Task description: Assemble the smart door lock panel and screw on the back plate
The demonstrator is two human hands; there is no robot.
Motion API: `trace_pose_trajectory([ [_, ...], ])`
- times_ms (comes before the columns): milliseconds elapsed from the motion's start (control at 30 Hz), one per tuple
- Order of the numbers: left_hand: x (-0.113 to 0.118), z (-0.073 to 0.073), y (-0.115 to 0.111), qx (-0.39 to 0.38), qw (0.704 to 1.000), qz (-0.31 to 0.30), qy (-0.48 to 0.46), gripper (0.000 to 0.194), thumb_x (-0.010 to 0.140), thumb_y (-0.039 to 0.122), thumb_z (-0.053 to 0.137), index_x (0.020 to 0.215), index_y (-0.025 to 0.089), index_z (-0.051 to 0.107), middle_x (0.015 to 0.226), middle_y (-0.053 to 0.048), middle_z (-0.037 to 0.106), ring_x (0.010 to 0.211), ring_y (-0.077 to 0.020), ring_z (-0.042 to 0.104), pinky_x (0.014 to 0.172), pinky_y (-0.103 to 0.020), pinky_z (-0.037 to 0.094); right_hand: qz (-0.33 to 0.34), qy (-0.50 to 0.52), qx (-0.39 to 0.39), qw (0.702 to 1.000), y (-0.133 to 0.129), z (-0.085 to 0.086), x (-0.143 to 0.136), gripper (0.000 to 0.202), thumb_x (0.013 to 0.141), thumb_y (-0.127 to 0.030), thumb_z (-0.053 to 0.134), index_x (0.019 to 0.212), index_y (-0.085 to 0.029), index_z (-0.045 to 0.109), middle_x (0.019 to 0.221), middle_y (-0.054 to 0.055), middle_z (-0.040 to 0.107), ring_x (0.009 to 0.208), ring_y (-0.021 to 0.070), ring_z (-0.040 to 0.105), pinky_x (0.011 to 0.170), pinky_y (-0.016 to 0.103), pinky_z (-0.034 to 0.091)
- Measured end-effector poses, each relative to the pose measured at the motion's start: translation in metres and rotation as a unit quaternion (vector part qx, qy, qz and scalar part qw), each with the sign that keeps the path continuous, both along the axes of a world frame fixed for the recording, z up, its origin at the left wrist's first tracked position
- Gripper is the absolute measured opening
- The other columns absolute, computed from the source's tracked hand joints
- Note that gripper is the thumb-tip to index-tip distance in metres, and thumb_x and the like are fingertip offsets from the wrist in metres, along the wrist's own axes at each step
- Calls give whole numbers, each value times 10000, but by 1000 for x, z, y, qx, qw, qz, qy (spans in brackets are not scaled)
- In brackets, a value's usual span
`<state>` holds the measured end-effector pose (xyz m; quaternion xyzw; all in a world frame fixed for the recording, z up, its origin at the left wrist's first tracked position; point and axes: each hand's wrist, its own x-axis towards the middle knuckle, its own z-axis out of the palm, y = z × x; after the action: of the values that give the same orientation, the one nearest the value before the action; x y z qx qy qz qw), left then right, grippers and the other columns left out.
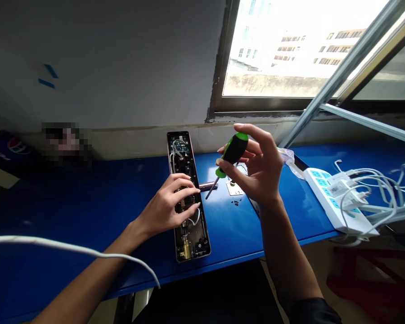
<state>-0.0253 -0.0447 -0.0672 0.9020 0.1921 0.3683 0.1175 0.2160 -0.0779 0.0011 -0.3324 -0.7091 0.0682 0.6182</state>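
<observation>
A: What is lying nearest the camera?

B: A white cable [54, 242] is running in from the left edge, crossing the left forearm [87, 280] at lower left and ending near the bottom centre of the frame.

A: And the thing being handled?

B: A long, open casing [202, 236] is lying in the centre of the frame on a blue table [229, 231]. A circuit board [180, 145] is showing at its upper end, a brass-coloured part [186, 249] at its lower end.

A: How is the left hand [172, 202] standing to it?

B: It is lying palm down across the casing's middle, fingers loosely spread, tips reaching the right rim. The hand is covering what is underneath, so I cannot tell whether it is gripping anything.

A: And the right hand [263, 166]?

B: Right of centre, it is holding a green-and-black screwdriver [235, 149], thumb pressing the handle's side, index finger curling over its top end. The shaft is slanting toward the lower left, its tip showing just right of the casing, near the left fingertips. I cannot tell how high it is hanging.

A: What is lying around?

B: A white plate [234, 189] is lying right of that tip, small dark pieces [236, 203] just below it. A power strip [327, 198] is sitting at the right, carrying white plugs [347, 193].
</observation>
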Motion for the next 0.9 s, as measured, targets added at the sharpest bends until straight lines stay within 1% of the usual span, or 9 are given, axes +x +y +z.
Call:
trace_pose_trajectory([
  [67, -5, -4, -1, 5, 1000, 10, -16, 300, 893, 227, 794, 1179, 174, 722, 1131, -100, 707, 1250, -286, 572, 1039, -490, 565, 19, 23, 16, 999, 4, 4, -9, 597, 837, -212, 797, 1367, -336, 552, 977, -7, 749, 876, 205, 768, 680, 333, 688],
  [133, -9, -8, 0, 12, 999, 13, -28, 309, 883, 234, 810, 1175, 182, 723, 1120, -96, 710, 1234, -284, 576, 1028, -497, 569, 30, 42, 28, 998, 8, 5, -16, 577, 838, -225, 797, 1348, -350, 558, 977, -5, 742, 873, 211, 767, 666, 341, 687],
  [233, -10, -12, 0, 28, 998, 13, -48, 281, 888, 212, 805, 1156, 186, 724, 1090, -92, 718, 1199, -277, 590, 996, -495, 582, 30, 56, 35, 997, 13, 2, -22, 560, 850, -260, 790, 1339, -373, 543, 977, -7, 730, 866, 219, 764, 666, 358, 692],
  [333, -7, -15, -1, 41, 996, 17, -74, 225, 896, 179, 789, 1112, 181, 727, 1055, -89, 726, 1154, -269, 606, 950, -478, 595, 23, 52, 25, 998, 17, -3, -22, 553, 872, -277, 762, 1350, -395, 510, 965, -6, 719, 884, 228, 759, 685, 375, 695],
  [467, -4, -16, -1, 39, 995, 10, -89, 119, 915, 127, 751, 1022, 172, 727, 1002, -80, 731, 1116, -254, 619, 924, -449, 597, 35, 64, 37, 997, 19, -7, -20, 588, 840, -240, 781, 1353, -361, 521, 933, -17, 720, 868, 218, 759, 673, 373, 697],
  [567, -5, -16, 0, 27, 996, 4, -82, 83, 921, 142, 748, 995, 168, 722, 975, -78, 729, 1103, -249, 624, 914, -436, 598, 54, 67, 46, 995, 18, -7, -21, 605, 825, -184, 788, 1354, -335, 535, 929, -15, 727, 860, 206, 764, 669, 358, 699],
  [700, -6, -16, 0, 3, 998, 5, -58, 56, 924, 172, 750, 966, 168, 713, 963, -75, 723, 1104, -248, 612, 918, -429, 594, 71, 43, 34, 996, 13, -6, -23, 612, 847, -149, 762, 1375, -344, 523, 964, -1, 734, 883, 210, 765, 702, 375, 702],
  [767, -7, -15, -1, -5, 999, 6, -46, 54, 928, 187, 750, 962, 170, 713, 963, -75, 722, 1116, -252, 603, 930, -436, 589, 84, 17, 21, 996, 11, -5, -22, 611, 871, -174, 746, 1399, -352, 494, 1016, 12, 743, 918, 221, 770, 725, 392, 707],
  [900, -6, -16, -3, -19, 999, 5, -32, 50, 928, 194, 752, 959, 172, 719, 970, -72, 727, 1150, -260, 587, 969, -449, 572, 117, -57, -29, 991, 6, -1, -19, 631, 931, -250, 691, 1486, -347, 407, 1165, 55, 744, 982, 250, 780, 774, 430, 719],
])
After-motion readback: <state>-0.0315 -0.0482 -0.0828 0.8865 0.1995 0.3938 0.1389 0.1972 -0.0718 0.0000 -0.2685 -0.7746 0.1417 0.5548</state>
